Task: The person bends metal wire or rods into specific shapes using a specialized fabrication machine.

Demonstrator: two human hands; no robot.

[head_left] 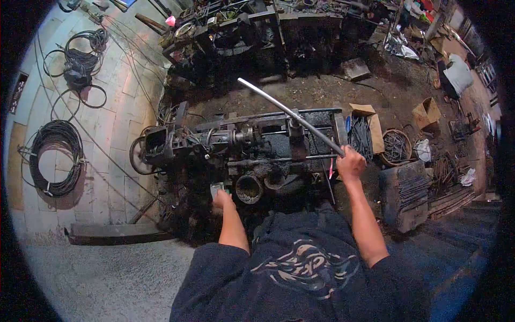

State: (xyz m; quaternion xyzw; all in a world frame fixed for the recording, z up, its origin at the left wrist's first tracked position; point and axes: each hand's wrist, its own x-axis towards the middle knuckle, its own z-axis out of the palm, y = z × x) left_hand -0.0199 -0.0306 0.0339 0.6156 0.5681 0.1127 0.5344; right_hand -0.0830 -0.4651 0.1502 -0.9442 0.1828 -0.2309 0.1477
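My right hand (351, 162) is closed around the lower end of a long, shiny metal rod (292, 114). The rod slants up to the left, above a dark, greasy machine (221, 138) with rails and a round chuck-like part. My left hand (222, 199) is at the machine's near side, its fingers curled at a small pale box-like piece (215, 188); part of the fingers is hidden. Right of that hand, a round metal cup-shaped part (249, 189) sits low on the machine. A thin pink strip (330, 168) shows just left of my right hand.
Coiled black cable (56, 158) lies on the pale floor at left. A cardboard box (369, 126) of dark rods, a basket (396, 146) of metal pieces and a block-like stack (405, 194) stand at right. A cluttered workbench (311, 17) runs along the back.
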